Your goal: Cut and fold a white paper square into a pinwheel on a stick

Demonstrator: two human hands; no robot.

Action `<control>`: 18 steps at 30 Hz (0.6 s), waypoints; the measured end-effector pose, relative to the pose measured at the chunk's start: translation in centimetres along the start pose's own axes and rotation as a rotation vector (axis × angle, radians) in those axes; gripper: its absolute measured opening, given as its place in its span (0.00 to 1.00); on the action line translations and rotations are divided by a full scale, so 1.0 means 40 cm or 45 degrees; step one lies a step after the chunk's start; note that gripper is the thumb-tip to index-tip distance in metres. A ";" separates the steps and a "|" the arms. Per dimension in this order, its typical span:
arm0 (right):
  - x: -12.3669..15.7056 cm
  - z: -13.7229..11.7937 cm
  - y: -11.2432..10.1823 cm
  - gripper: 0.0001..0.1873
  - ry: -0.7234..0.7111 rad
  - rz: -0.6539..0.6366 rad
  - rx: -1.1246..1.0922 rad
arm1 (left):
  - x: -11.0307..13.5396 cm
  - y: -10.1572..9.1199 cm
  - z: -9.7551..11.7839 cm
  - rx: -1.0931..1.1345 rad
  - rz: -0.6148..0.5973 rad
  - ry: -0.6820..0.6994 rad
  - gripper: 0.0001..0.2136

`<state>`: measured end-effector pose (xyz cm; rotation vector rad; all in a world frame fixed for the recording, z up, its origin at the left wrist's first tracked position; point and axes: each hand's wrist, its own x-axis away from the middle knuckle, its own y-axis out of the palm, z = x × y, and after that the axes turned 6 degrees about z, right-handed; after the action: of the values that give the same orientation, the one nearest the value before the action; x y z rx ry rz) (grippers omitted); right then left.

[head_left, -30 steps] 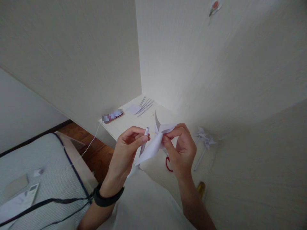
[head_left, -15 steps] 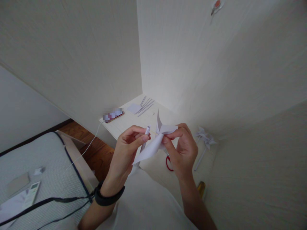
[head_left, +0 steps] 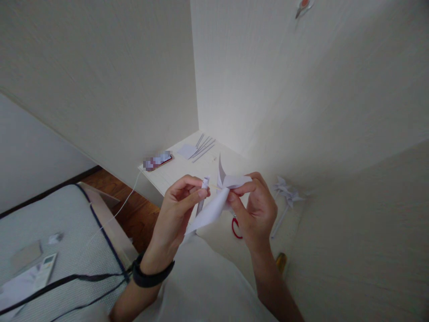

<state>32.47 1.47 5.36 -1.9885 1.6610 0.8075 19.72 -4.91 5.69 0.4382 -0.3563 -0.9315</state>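
Note:
My left hand [head_left: 179, 205] pinches a rolled paper stick [head_left: 200, 206] near its top between thumb and fingers. Opposite it, my right hand [head_left: 256, 205] grips a white paper pinwheel [head_left: 211, 209] close to its centre, with curved blades standing out around the fingertips. A thin pale skewer-like stick [head_left: 215, 186] spans the small gap from the pinwheel's middle to the top of the paper stick; whether it passes into the roll I cannot tell. Both hands are held above the white table [head_left: 167, 176]. Below the right hand shows a red scissors handle [head_left: 236, 228], its blades mostly hidden.
Several thin paper sticks [head_left: 203, 150] and a paper square [head_left: 187, 150] lie at the table's far corner. A phone [head_left: 157, 161] with a white cable is at the left edge. Paper pinwheels [head_left: 287, 194] and a gold cylinder [head_left: 281, 261] are on the right. Walls enclose the table.
Both hands stay almost in place. The top of the paper stick has shifted very slightly, and a pinwheel blade extends a little further past the right fingers.

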 end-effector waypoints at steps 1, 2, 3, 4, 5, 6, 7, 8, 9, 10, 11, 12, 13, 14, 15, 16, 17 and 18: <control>0.000 0.000 0.000 0.10 0.004 -0.004 -0.001 | 0.000 -0.001 -0.001 0.008 -0.005 -0.010 0.08; 0.000 -0.001 0.000 0.10 0.005 -0.009 -0.001 | 0.001 -0.002 -0.001 0.014 -0.010 -0.017 0.07; 0.000 -0.001 0.000 0.10 0.005 -0.010 -0.002 | 0.001 -0.002 -0.001 0.019 -0.015 -0.021 0.07; -0.001 -0.002 0.001 0.10 0.005 -0.010 -0.003 | 0.001 -0.002 -0.001 0.020 -0.019 -0.022 0.07; -0.001 -0.002 0.001 0.10 0.008 -0.010 -0.003 | 0.002 -0.001 -0.001 0.019 -0.022 -0.023 0.07; -0.001 -0.003 0.002 0.10 0.010 -0.011 -0.003 | 0.003 0.000 0.000 0.017 -0.022 -0.024 0.07; -0.002 -0.004 0.003 0.10 0.014 -0.012 -0.003 | 0.004 0.001 0.001 0.018 -0.021 -0.022 0.07; -0.002 -0.005 0.003 0.10 0.020 -0.011 -0.001 | 0.006 0.003 0.002 0.019 -0.021 -0.024 0.08; -0.002 -0.005 0.004 0.10 0.024 -0.007 0.001 | 0.007 0.005 0.003 0.017 -0.021 -0.029 0.07; -0.002 -0.005 0.004 0.10 0.026 -0.001 0.002 | 0.009 0.007 0.003 0.015 -0.021 -0.031 0.07; -0.002 -0.006 0.004 0.10 0.027 0.006 0.002 | 0.011 0.009 0.004 0.009 -0.020 -0.031 0.07; -0.002 -0.006 0.004 0.10 0.026 0.013 0.002 | 0.012 0.010 0.005 0.000 -0.016 -0.025 0.07; -0.002 -0.005 0.005 0.09 0.025 0.018 0.002 | 0.014 0.011 0.005 -0.010 -0.007 -0.013 0.07; -0.001 -0.005 0.005 0.09 0.022 0.020 0.003 | 0.015 0.011 0.005 -0.020 0.005 0.004 0.07; -0.001 -0.005 0.005 0.09 0.018 0.021 0.004 | 0.016 0.011 0.005 -0.029 0.018 0.022 0.07; -0.001 -0.004 0.005 0.09 0.015 0.024 0.004 | 0.016 0.011 0.005 -0.037 0.027 0.037 0.07; -0.001 -0.003 0.005 0.09 0.012 0.024 0.001 | 0.017 0.011 0.005 -0.045 0.033 0.047 0.07; 0.000 -0.002 0.005 0.09 0.013 0.024 -0.005 | 0.017 0.011 0.005 -0.051 0.037 0.053 0.07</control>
<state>32.28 1.38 5.45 -1.9850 1.6878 0.8093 20.29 -5.28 6.16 0.4143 -0.3049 -0.8986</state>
